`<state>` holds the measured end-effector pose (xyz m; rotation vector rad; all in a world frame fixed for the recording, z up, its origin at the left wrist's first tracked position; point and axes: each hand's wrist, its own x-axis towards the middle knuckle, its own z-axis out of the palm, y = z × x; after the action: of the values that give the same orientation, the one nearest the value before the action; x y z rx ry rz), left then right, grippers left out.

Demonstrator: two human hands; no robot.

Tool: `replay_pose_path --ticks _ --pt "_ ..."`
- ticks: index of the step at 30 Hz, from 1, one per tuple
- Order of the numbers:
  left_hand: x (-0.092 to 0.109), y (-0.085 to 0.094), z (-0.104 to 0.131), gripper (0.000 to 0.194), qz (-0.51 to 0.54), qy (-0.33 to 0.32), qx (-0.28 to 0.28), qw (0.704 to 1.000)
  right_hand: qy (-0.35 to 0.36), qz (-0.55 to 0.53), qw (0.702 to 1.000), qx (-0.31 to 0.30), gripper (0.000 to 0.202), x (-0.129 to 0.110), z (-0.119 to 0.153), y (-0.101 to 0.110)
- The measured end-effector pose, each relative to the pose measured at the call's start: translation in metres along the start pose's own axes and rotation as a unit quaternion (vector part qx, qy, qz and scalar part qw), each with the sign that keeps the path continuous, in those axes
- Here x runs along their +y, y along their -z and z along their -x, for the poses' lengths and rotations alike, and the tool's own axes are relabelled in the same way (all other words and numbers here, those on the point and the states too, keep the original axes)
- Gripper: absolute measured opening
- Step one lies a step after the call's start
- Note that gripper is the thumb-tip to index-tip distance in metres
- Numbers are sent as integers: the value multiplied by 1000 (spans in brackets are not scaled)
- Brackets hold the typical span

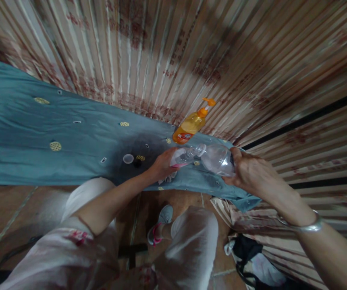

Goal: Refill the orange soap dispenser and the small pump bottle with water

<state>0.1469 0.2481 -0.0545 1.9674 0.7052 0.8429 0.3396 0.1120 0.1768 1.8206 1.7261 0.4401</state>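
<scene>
Above the cloth-covered surface, my left hand (163, 164) is closed around a small clear bottle (185, 155) with a pinkish-white label. A larger clear plastic bottle (217, 158) lies nearly level in my right hand (247, 169), gripped near its base. The two bottle necks meet end to end; I cannot tell whether liquid is passing between them. Just beyond them stands an orange pump bottle (190, 128) of yellow-orange liquid. A round whitish cap (128, 158) and a small dark cap (137, 163) rest on the cloth left of my left hand.
Teal patterned cloth (94, 137) covers the long surface. A pleated floral curtain (149, 60) hangs behind it. Some crumpled whitish material (167, 178) shows below my left hand. A dark and white bundle (252, 257) lies on the floor at lower right.
</scene>
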Motion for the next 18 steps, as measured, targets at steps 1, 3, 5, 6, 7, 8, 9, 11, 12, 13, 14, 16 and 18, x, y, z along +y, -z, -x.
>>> replay_pose_path --ticks 1,3,5,6,7,8,9,11,12,13,14,16,18 --pt "0 0 0 60 0 1 1 1000 -2 -1 1000 -2 38 0 0 1" --pt "1 0 0 60 -1 4 1 1000 -1 -2 1000 -5 39 -1 0 2" --pt "0 0 0 62 -2 7 -1 1000 1 -3 1000 -6 41 -1 0 2" --pt "0 0 -1 63 -2 7 -1 1000 1 -2 1000 -7 42 -1 0 2" --pt "-1 0 -1 64 -2 5 1 1000 1 0 1000 -9 41 0 0 2" --pt "-1 0 -1 65 -2 1 3 1000 1 1 1000 -10 41 0 -1 2" --pt "-2 0 -2 64 -2 -3 5 1000 3 2 1000 -13 40 0 -1 3" --pt "-4 0 -2 64 -4 -11 5 1000 7 1 1000 -22 42 0 -1 5" --pt "-5 0 -3 65 -6 -14 5 1000 7 -1 1000 -28 44 0 -2 6" --pt "-6 0 -3 65 -8 -17 6 1000 8 -2 999 -34 46 0 -2 8" --pt "-6 0 -3 66 -9 -21 8 1000 9 -3 999 -39 48 -1 -2 10" --pt "-6 0 -3 65 -12 -28 12 999 11 -4 999 -47 48 -1 -2 14" --pt "-5 1 -3 64 -15 -27 11 999 10 -5 998 -55 47 -2 -1 17"
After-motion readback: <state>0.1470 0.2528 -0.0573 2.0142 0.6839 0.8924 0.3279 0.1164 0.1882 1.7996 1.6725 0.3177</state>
